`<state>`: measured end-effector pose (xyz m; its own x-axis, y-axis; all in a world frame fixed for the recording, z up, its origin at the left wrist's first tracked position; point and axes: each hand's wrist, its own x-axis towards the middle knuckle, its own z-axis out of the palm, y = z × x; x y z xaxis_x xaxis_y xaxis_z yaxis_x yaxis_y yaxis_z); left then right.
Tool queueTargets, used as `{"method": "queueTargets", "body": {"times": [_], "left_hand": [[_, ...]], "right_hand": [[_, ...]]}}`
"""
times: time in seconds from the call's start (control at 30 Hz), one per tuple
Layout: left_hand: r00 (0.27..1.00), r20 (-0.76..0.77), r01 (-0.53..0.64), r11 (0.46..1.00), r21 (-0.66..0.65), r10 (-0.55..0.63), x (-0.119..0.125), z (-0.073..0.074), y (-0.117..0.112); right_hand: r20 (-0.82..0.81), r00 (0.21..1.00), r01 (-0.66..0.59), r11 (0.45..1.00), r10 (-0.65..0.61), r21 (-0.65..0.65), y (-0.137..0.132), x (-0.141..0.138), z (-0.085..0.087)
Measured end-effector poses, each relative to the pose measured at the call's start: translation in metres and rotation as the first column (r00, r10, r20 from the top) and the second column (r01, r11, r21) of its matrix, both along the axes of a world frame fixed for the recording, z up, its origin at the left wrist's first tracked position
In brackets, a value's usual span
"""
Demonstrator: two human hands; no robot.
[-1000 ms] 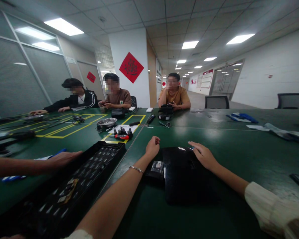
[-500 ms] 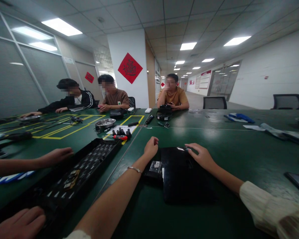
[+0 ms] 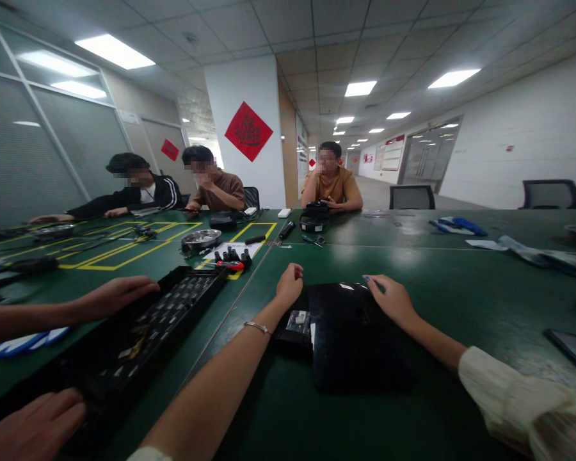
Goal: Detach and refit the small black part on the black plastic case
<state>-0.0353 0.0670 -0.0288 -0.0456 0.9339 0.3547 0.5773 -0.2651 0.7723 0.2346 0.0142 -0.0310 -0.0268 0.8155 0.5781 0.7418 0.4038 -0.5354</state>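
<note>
My left hand [image 3: 289,283] is loosely curled beside the top left corner of a glossy black panel [image 3: 350,339], with nothing visible in it. A bracelet [image 3: 258,326] circles that wrist. At the panel's top right edge is my right hand [image 3: 390,297], its fingers stretched towards the left. A small bluish spot shows at its fingertips; whether it is a nail or a tiny part, I cannot tell. Partly under the panel's left side sits a black unit [image 3: 297,321] with a pale component on top.
Left of me, another person's hands [image 3: 125,293] are at a long black tray-like housing [image 3: 187,301]. Farther back are a red screwdriver [image 3: 231,265], a metal bowl [image 3: 200,239] and a black flashlight-like cylinder [image 3: 287,230]. Three people sit across the green table [image 3: 441,307]. A tablet-like device [image 3: 573,349] lies right.
My right hand has shifted slightly right along the panel's top edge. The neighbour's far hand has moved right onto the housing. A seated person has raised a hand to the face.
</note>
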Motion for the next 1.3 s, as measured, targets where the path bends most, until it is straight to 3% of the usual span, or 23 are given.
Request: {"method": "queueTargets", "body": {"times": [0.27, 0.63, 0.77, 0.87, 0.97, 1.07, 1.2, 1.3], "left_hand": [[1.000, 0.002, 0.005, 1.000, -0.002, -0.005, 0.001, 0.001, -0.001], [0.999, -0.049, 0.007, 1.000, -0.008, -0.008, 0.000, -0.001, 0.000], [0.999, -0.051, 0.014, 1.000, -0.012, -0.015, 0.000, 0.000, -0.001], [0.999, -0.052, 0.013, 1.000, -0.014, -0.014, 0.001, 0.001, -0.001], [0.999, -0.048, 0.007, 1.000, -0.014, -0.008, 0.001, 0.001, -0.001], [0.999, -0.044, 0.009, 1.000, 0.003, -0.009, 0.001, 0.000, -0.001], [1.000, -0.029, -0.001, 1.000, 0.011, 0.001, 0.001, -0.004, 0.003], [1.000, -0.016, -0.008, 1.000, -0.004, 0.008, 0.000, -0.007, 0.007]], "right_hand": [[0.107, 0.993, -0.028, 0.992, 0.041, -0.122, 0.019, 0.007, -0.022], [0.092, 0.990, -0.087, 0.984, 0.103, -0.156, 0.016, 0.008, -0.019], [0.109, 0.994, 0.013, 1.000, -0.014, 0.009, 0.015, 0.006, -0.016], [0.097, 0.993, 0.061, 0.990, -0.074, 0.129, 0.004, -0.004, 0.000], [0.115, 0.992, -0.069, 0.991, 0.056, 0.116, -0.022, -0.027, 0.025], [0.241, 0.939, -0.261, 0.965, 0.245, 0.036, -0.059, -0.058, 0.045], [0.444, 0.765, -0.449, 0.881, 0.466, -0.151, -0.103, -0.092, 0.048], [0.494, 0.670, -0.516, 0.826, 0.554, -0.226, -0.118, -0.105, 0.042]]}}
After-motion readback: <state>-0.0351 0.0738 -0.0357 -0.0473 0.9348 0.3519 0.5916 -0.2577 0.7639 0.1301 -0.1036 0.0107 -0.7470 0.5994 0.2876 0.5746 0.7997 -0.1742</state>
